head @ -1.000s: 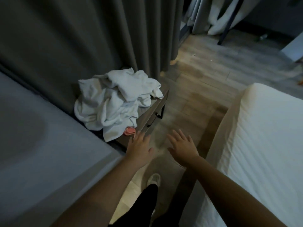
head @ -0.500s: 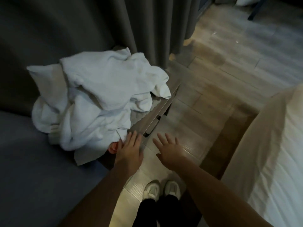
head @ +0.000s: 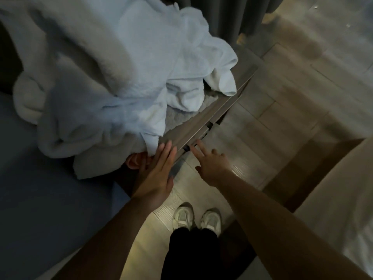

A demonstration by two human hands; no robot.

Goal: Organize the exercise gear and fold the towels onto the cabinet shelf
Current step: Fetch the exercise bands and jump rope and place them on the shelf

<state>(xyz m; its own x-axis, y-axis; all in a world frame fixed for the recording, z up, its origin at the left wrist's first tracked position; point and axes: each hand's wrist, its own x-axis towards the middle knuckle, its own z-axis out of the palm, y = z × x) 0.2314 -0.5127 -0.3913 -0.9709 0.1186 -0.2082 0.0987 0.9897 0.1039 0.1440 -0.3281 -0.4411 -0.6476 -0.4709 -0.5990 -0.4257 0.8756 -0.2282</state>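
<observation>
A heap of crumpled white towels [head: 113, 77] covers most of a low grey-brown cabinet [head: 203, 116]. A small pink object [head: 134, 161] peeks out under the heap's near edge. My left hand [head: 157, 172] lies flat with straight fingers on the cabinet's near corner, beside the towels. My right hand [head: 212, 160] is spread, its fingertips reaching the dark handle slot on the cabinet's front edge; it holds nothing.
A grey-blue mattress [head: 40, 199] lies at the left, a white-sheeted bed [head: 347, 199] at the right. Dark curtains [head: 228, 15] hang behind the cabinet. Wood-look floor [head: 292, 93] runs between the beds, with my white shoes [head: 197, 218] on it.
The view has closed in on the cabinet. Both hands moved forward: the left now lies on the cabinet's corner, the right has reached its front edge.
</observation>
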